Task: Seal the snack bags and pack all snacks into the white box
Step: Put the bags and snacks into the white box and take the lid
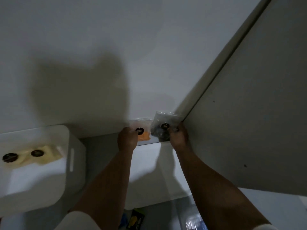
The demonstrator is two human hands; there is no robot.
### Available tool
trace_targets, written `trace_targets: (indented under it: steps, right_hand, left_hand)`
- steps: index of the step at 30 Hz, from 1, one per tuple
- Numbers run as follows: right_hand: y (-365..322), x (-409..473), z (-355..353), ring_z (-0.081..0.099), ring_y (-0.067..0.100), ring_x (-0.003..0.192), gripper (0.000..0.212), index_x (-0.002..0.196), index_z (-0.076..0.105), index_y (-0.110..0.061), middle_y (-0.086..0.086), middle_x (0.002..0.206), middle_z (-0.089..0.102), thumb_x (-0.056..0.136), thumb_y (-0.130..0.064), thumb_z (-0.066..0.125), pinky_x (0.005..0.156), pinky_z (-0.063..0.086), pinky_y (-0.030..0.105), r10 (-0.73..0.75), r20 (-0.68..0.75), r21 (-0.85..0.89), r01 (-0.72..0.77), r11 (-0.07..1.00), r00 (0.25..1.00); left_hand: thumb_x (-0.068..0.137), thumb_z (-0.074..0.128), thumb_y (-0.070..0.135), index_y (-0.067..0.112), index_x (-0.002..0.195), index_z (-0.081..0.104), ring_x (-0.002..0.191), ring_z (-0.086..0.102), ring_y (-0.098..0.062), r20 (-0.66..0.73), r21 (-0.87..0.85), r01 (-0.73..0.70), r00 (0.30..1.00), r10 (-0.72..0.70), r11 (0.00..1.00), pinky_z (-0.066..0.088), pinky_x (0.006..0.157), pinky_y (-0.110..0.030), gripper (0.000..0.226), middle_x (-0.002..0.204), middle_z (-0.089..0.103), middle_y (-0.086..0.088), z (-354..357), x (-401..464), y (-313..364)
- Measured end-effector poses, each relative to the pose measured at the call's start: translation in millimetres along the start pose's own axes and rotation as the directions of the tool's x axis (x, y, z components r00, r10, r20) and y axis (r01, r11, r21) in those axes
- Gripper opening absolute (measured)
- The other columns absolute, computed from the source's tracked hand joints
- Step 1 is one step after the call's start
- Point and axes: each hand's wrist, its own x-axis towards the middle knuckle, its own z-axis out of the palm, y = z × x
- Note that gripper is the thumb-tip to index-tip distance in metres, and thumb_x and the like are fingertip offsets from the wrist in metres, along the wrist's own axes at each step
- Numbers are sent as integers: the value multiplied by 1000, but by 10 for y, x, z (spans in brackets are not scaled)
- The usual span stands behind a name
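Observation:
Against the white wall, my left hand [127, 138] grips a clear snack bag with orange contents [144, 136] and a round black label. My right hand [179, 136] grips a clear bag with dark snacks [162, 125], also black-labelled, right beside the orange one near the corner. Both bags are held upright at the back of the grey surface [103, 146]. At the left stands the white box [73, 143], holding two pale yellowish snack bags [35, 154] with black round labels. The image is blurred.
A tall white panel or door [249, 113] rises at the right, meeting the wall at the corner. Below the surface edge, a dark packet with yellow print [135, 219] and a blue item [196, 221] lie on the floor or a lower level.

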Motion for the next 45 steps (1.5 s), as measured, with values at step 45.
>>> trace_targets:
  steps: [45]
  right_hand:
    - [-1633,-2950,2912,60,27,95,25,116,56,-2,10,101,62,96,-15,50,84,51,34,24,321,-118,15,993,947]
  left_hand:
    - [93,45,3,3,101,62,94,61,-38,-160,-477,143,956,-246,867,47,79,-41,19,92,61,-12,-2935,227,-2682]
